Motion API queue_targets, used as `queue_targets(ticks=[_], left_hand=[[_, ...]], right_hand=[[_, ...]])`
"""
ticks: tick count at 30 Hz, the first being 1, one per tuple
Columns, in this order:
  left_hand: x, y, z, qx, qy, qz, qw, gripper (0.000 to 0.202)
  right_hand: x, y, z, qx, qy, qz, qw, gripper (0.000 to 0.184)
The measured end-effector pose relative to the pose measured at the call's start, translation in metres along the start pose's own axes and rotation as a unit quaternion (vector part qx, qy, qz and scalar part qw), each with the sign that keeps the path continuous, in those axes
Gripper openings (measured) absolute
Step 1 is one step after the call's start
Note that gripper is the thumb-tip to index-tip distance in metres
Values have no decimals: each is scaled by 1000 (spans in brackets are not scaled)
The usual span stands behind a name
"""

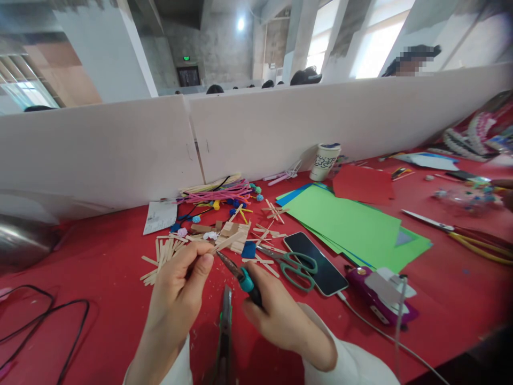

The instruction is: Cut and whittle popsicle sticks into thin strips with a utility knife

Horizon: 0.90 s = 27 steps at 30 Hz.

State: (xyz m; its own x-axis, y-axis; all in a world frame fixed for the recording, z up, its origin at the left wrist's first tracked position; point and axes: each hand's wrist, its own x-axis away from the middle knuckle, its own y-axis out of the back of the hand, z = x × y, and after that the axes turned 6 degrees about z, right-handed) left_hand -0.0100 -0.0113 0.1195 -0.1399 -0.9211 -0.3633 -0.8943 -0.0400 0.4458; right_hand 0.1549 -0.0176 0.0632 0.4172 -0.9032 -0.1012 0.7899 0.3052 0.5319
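My left hand (182, 286) pinches a thin wooden craft stick (229, 241) between thumb and fingertips. Wrapped in my right hand (272, 307) are pliers (244, 279) with dark metal jaws and teal and black handles. The jaw tip meets the stick close to my left fingertips; whether it bites into the wood I cannot tell. Behind my hands lie a pile of loose craft sticks (163, 256) and a small assembly of joined sticks (236, 235). A utility knife (225, 326) rests on the red table between my forearms.
Green-handled scissors (298, 270) overlap a phone (316, 264) on a cable. Right of them are a purple glue gun (380, 294), green paper sheets (344, 222) and yellow-handled scissors (452, 229). Pipe cleaners (224, 191) and a paper cup (325, 161) stand near the white partition (260, 128). Black cable (52, 307) lies left.
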Motion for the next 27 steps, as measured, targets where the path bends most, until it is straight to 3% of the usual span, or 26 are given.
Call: queue_targets(ticks=[11,27], left_hand=[[0,-3,1,-22,7,1,1000,18],[-3,-2,4,-19,21,2,1000,17]], right_hand=[[-1,-9,-6,-12,-3,-46,999,12],[-3,-10,-8,28,-12,-34,999,17]])
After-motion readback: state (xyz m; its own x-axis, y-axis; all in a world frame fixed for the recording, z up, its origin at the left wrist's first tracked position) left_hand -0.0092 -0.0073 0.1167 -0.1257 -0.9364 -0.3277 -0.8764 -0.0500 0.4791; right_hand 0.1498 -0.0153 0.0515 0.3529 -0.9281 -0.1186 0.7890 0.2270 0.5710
